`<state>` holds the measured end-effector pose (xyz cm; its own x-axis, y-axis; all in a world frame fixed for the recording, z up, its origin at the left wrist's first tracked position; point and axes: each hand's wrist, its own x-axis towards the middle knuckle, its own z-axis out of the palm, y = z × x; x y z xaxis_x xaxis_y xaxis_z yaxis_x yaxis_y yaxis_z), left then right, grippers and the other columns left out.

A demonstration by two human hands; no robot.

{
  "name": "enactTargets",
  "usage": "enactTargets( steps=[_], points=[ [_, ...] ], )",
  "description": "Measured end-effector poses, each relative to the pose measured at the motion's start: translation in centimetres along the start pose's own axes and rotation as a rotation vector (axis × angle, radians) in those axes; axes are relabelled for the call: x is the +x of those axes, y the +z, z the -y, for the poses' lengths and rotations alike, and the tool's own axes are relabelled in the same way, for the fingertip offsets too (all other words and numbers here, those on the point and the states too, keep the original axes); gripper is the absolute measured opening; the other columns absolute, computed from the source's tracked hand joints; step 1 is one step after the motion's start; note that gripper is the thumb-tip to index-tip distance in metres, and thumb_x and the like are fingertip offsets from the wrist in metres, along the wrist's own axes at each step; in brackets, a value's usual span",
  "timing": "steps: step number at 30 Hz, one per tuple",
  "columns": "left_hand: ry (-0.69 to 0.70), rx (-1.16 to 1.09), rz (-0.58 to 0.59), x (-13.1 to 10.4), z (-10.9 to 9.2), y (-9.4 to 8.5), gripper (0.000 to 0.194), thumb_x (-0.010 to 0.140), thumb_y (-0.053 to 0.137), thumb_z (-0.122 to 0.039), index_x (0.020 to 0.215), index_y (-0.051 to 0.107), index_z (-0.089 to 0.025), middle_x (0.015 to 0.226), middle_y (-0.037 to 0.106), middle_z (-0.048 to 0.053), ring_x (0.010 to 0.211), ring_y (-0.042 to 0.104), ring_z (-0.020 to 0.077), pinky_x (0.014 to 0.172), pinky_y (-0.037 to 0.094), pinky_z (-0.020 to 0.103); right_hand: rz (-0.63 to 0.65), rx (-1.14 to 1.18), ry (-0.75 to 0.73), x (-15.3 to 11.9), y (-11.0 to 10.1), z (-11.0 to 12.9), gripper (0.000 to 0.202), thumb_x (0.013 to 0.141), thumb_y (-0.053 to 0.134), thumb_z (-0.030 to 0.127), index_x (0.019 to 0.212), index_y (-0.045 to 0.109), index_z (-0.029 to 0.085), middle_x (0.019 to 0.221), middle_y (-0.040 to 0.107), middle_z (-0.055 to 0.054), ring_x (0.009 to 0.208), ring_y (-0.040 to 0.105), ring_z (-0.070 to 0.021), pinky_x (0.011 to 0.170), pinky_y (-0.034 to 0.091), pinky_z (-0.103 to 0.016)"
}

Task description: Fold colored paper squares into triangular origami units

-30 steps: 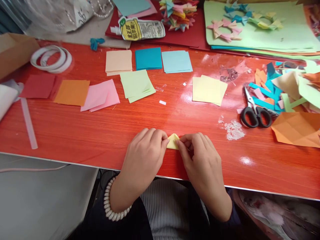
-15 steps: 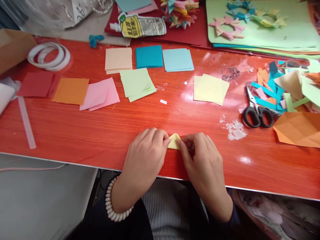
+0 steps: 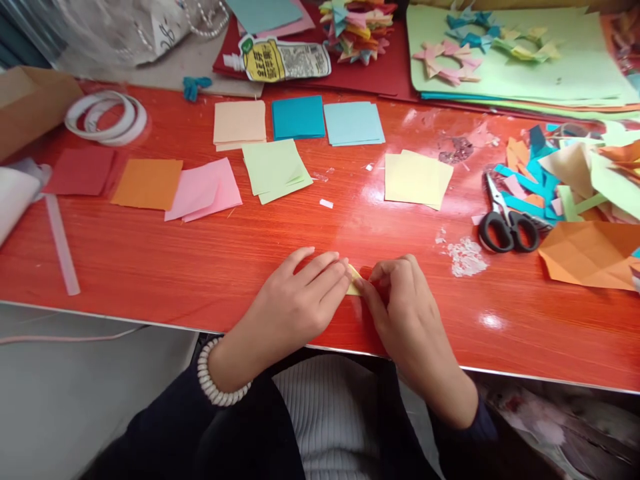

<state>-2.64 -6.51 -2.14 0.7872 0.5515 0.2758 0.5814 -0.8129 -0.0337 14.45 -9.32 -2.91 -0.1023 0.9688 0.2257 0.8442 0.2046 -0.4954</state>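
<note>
A small folded piece of pale yellow paper (image 3: 354, 288) lies on the red table near its front edge, mostly covered by fingers. My left hand (image 3: 295, 300) is stretched out over the left part of this paper, fingers extended and somewhat spread, fingertips resting on it. With thumb and forefinger, my right hand (image 3: 413, 310) pinches the paper's right corner. Beyond the hands, to the right, lie flat pale yellow paper squares (image 3: 417, 179).
Black-handled scissors (image 3: 507, 223) lie right, beside colored paper scraps (image 3: 535, 173) and creased orange paper (image 3: 590, 253). Green paper squares (image 3: 275, 167), pink squares (image 3: 203, 190) and tape rolls (image 3: 107, 117) sit farther left. A glue pouch (image 3: 285, 59) and folded paper rings (image 3: 447, 61) are at the back.
My left hand has gone from pinching the paper's left side to extended fingers laid over it. My right hand keeps its pinch. The view has shifted slightly.
</note>
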Motion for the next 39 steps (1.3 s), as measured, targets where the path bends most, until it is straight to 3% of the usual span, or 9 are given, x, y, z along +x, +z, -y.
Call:
enactTargets(
  steps=[4, 7, 9, 11, 16, 21, 29, 35, 39],
  points=[
    [0.035, -0.026, 0.071, -0.4, 0.7, -0.4, 0.034, 0.090, 0.042, -0.015, 0.121, 0.051, -0.007, 0.123, 0.058, 0.007, 0.116, 0.049, 0.0232, 0.099, 0.038, 0.042, 0.047, -0.050, -0.207, -0.7, -1.7, -2.2, 0.025, 0.088, 0.050, 0.017, 0.113, 0.051, 0.014, 0.090, 0.049, -0.008, 0.078, 0.053, -0.0159, 0.069, 0.050, -0.030],
    [0.030, -0.054, 0.080, -0.3, 0.7, -0.6, 0.034, 0.091, 0.040, -0.020, 0.120, 0.052, -0.007, 0.123, 0.058, 0.007, 0.116, 0.049, 0.0228, 0.100, 0.039, 0.042, 0.047, -0.125, -0.432, -1.3, -2.8, -3.2, 0.041, 0.084, 0.056, 0.013, 0.124, 0.049, 0.015, 0.109, 0.056, -0.012, 0.101, 0.054, -0.0215, 0.085, 0.048, -0.037],
    [0.035, -0.052, 0.079, -0.1, 0.5, -0.7, 0.034, 0.091, 0.040, -0.022, 0.118, 0.054, -0.007, 0.122, 0.058, 0.008, 0.116, 0.049, 0.0228, 0.100, 0.039, 0.042, 0.163, -0.150, -0.606, -1.5, -3.1, -3.4, 0.047, 0.086, 0.056, 0.020, 0.130, 0.044, 0.012, 0.126, 0.055, -0.012, 0.120, 0.046, -0.0246, 0.100, 0.040, -0.043],
    [0.062, -0.036, 0.067, -0.1, 0.4, -0.7, 0.034, 0.091, 0.041, -0.023, 0.117, 0.054, -0.006, 0.122, 0.059, 0.009, 0.117, 0.050, 0.0232, 0.101, 0.039, 0.042, 0.262, -0.184, -0.672, -1.6, -3.0, -3.1, 0.049, 0.089, 0.050, 0.027, 0.133, 0.040, 0.009, 0.135, 0.049, -0.011, 0.129, 0.039, -0.0231, 0.109, 0.030, -0.045],
    [0.157, -0.039, 0.065, -0.7, 1.4, -0.7, 0.037, 0.092, 0.043, -0.023, 0.125, 0.048, -0.006, 0.129, 0.054, 0.010, 0.122, 0.048, 0.0216, 0.099, 0.042, 0.037, 0.230, -0.269, -0.611, -1.9, -2.6, -2.6, 0.046, 0.092, 0.045, 0.031, 0.133, 0.042, 0.013, 0.139, 0.044, -0.005, 0.130, 0.038, -0.0199, 0.114, 0.019, -0.044],
    [0.194, -0.101, 0.081, -1.8, 3.2, -1.2, 0.036, 0.093, 0.044, -0.028, 0.126, 0.049, -0.016, 0.130, 0.053, 0.004, 0.125, 0.046, 0.0170, 0.105, 0.038, 0.034, 0.240, -0.260, -0.559, -1.9, -3.0, -2.9, 0.043, 0.091, 0.046, 0.028, 0.133, 0.044, 0.016, 0.137, 0.046, -0.002, 0.130, 0.039, -0.0205, 0.112, 0.023, -0.046],
    [0.171, -0.185, 0.156, -2.4, 4.0, -2.1, 0.036, 0.089, 0.050, -0.029, 0.123, 0.052, -0.020, 0.135, 0.048, 0.005, 0.127, 0.044, 0.0209, 0.107, 0.038, 0.041, 0.196, -0.285, -0.527, -2.1, -4.2, -3.6, 0.039, 0.090, 0.047, 0.022, 0.129, 0.048, 0.020, 0.129, 0.054, 0.002, 0.124, 0.047, -0.0230, 0.107, 0.028, -0.052],
    [0.095, -0.296, 0.160, -3.4, 3.9, -2.7, 0.035, 0.089, 0.048, -0.021, 0.124, 0.052, -0.020, 0.135, 0.049, 0.005, 0.128, 0.042, 0.0185, 0.109, 0.035, 0.041, 0.183, -0.336, -0.579, -2.1, -4.0, -3.8, 0.040, 0.091, 0.047, 0.024, 0.131, 0.046, 0.019, 0.133, 0.050, 0.002, 0.127, 0.043, -0.0236, 0.108, 0.027, -0.052],
    [-0.114, -0.323, 0.106, -2.2, 2.8, -2.6, 0.021, 0.091, 0.044, -0.024, 0.096, 0.064, -0.018, 0.115, 0.063, 0.004, 0.110, 0.055, 0.0169, 0.100, 0.043, 0.037, 0.195, -0.329, -0.644, -1.8, -4.0, -4.0, 0.041, 0.092, 0.045, 0.025, 0.132, 0.044, 0.016, 0.133, 0.050, -0.004, 0.128, 0.041, -0.0221, 0.109, 0.028, -0.050]
  ],
)
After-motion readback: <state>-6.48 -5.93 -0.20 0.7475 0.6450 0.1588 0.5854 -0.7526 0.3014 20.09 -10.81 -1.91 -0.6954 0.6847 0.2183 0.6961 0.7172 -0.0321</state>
